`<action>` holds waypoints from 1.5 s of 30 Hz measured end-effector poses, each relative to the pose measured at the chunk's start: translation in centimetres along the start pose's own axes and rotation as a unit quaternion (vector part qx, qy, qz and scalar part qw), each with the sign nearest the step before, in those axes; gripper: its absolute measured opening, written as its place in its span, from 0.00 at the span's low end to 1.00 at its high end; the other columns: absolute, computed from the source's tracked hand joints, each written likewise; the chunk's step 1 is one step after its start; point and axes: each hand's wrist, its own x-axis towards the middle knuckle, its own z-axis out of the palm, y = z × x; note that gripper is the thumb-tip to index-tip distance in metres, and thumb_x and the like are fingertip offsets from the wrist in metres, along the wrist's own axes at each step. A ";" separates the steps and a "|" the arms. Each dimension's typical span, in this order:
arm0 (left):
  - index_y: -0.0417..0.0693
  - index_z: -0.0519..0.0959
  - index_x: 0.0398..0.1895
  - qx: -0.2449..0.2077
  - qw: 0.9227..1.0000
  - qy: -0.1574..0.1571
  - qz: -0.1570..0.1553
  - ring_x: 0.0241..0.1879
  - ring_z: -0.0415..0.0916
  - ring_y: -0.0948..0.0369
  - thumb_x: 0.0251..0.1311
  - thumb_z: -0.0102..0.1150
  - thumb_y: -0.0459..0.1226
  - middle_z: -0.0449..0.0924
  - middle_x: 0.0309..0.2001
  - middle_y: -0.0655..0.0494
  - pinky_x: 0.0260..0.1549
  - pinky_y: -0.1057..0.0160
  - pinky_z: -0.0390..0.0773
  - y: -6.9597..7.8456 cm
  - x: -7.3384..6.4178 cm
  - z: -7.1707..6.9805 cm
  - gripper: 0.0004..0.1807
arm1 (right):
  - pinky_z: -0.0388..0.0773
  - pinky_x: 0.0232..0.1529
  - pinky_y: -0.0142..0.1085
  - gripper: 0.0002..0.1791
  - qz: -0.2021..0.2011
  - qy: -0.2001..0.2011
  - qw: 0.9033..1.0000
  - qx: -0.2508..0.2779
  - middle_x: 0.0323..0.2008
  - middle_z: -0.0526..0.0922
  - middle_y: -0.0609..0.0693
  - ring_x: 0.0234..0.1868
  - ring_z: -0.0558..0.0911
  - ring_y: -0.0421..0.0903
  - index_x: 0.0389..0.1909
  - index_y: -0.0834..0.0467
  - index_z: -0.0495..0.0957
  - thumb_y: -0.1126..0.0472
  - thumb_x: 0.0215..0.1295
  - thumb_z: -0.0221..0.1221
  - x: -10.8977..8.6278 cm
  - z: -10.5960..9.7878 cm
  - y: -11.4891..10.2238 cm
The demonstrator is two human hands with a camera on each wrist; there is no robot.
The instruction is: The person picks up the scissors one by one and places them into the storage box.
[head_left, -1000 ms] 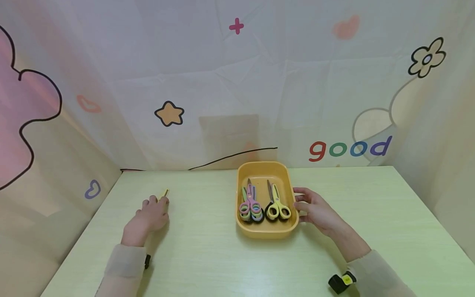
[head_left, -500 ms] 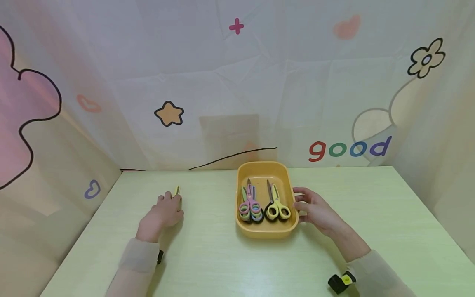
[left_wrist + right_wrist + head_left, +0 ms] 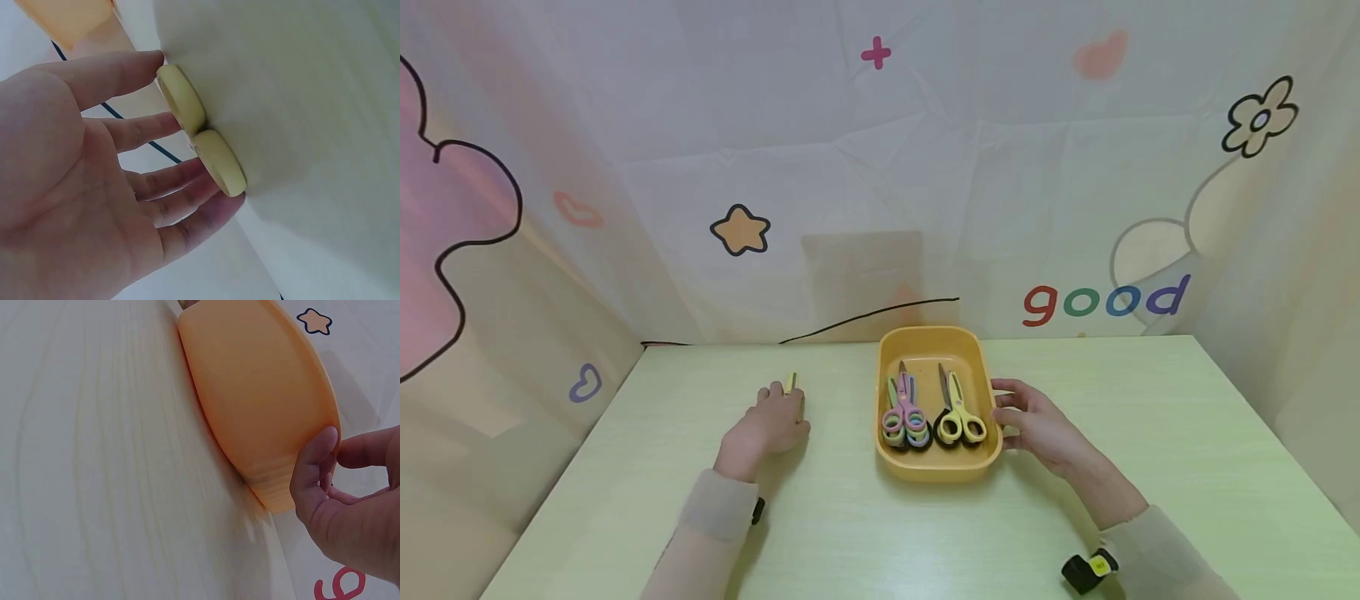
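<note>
My left hand grips a pair of yellow scissors flat against the table, left of the tray. In the left wrist view the thumb lies at one handle loop and the fingers at the other; the blades are hidden there. A little yellow shows past my fingertips in the head view. My right hand holds the right side of a yellow-orange tray, thumb and fingers at its rim. Inside lie several scissors: pink scissors over others on the left, yellow scissors over black-handled ones on the right.
The pale green table ends at a printed curtain close behind the tray. Table surface lies between my left hand and the tray's left wall. A black camera is strapped at my right wrist.
My left hand has slid right across the table toward the tray, carrying the yellow scissors along. The right hand and the tray have stayed in place.
</note>
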 end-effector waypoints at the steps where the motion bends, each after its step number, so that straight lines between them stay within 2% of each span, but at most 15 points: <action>1: 0.32 0.66 0.71 0.001 1.000 -0.001 0.000 0.59 0.62 0.38 0.72 0.55 0.39 0.63 0.61 0.29 0.53 0.36 0.73 0.1 0.1 0.1 0.29 | 0.83 0.44 0.41 0.32 -0.001 -0.001 1.000 0.000 0.64 0.65 0.68 0.53 0.76 0.56 0.77 0.67 0.52 0.68 0.77 0.50 0.0 0.0 0.0; 4: 0.34 0.66 0.71 0.001 1.000 0.001 -0.001 0.61 0.62 0.36 0.71 0.56 0.40 0.63 0.61 0.28 0.54 0.34 0.72 0.5 0.0 0.1 0.29 | 0.83 0.44 0.41 0.32 -0.005 -0.003 1.000 0.001 0.64 0.65 0.68 0.53 0.76 0.56 0.77 0.67 0.52 0.68 0.77 0.50 0.0 0.0 0.0; 14: 0.42 0.69 0.69 0.016 1.000 0.024 0.004 0.56 0.64 0.38 0.70 0.60 0.40 0.63 0.59 0.29 0.47 0.37 0.75 1.0 -0.9 0.2 0.27 | 0.83 0.43 0.40 0.31 -0.009 -0.004 1.000 -0.001 0.63 0.65 0.68 0.52 0.76 0.55 0.77 0.67 0.52 0.68 0.77 0.50 0.0 0.0 -0.1; 19: 0.43 0.71 0.64 0.011 1.000 0.023 0.002 0.51 0.65 0.40 0.70 0.63 0.41 0.64 0.54 0.31 0.41 0.41 0.77 0.8 -1.0 0.3 0.24 | 0.83 0.43 0.40 0.31 -0.008 -0.003 1.000 -0.003 0.63 0.65 0.68 0.52 0.76 0.55 0.77 0.67 0.53 0.68 0.77 0.50 0.0 0.0 -0.1; 25: 0.42 0.71 0.60 0.008 1.000 0.016 0.002 0.48 0.65 0.41 0.71 0.63 0.40 0.65 0.51 0.33 0.40 0.43 0.78 0.7 -0.9 0.3 0.20 | 0.83 0.43 0.40 0.31 -0.009 -0.005 1.000 -0.001 0.62 0.65 0.68 0.52 0.76 0.55 0.77 0.67 0.53 0.68 0.77 0.50 0.0 0.0 -0.1; 33: 0.42 0.71 0.46 0.005 1.000 0.011 0.007 0.44 0.64 0.42 0.71 0.62 0.37 0.65 0.43 0.37 0.40 0.44 0.76 0.8 -0.9 0.2 0.11 | 0.83 0.43 0.39 0.31 -0.008 -0.003 1.000 -0.002 0.63 0.65 0.68 0.52 0.76 0.55 0.77 0.67 0.53 0.68 0.77 0.50 0.1 0.0 -0.1; 41: 0.44 0.69 0.40 0.014 1.000 0.013 0.014 0.42 0.65 0.42 0.68 0.62 0.37 0.65 0.39 0.38 0.38 0.43 0.76 0.8 -0.8 0.1 0.10 | 0.83 0.42 0.39 0.31 -0.007 -0.002 1.000 -0.001 0.62 0.65 0.68 0.51 0.76 0.55 0.77 0.67 0.53 0.68 0.77 0.50 0.0 0.0 -0.1; 45: 0.45 0.69 0.39 0.020 0.999 0.024 0.020 0.39 0.66 0.43 0.66 0.61 0.36 0.66 0.36 0.40 0.35 0.45 0.76 0.9 -0.7 0.1 0.10 | 0.83 0.42 0.39 0.31 -0.007 -0.004 1.000 0.001 0.62 0.65 0.68 0.51 0.76 0.55 0.77 0.67 0.53 0.68 0.77 0.50 0.0 0.0 0.0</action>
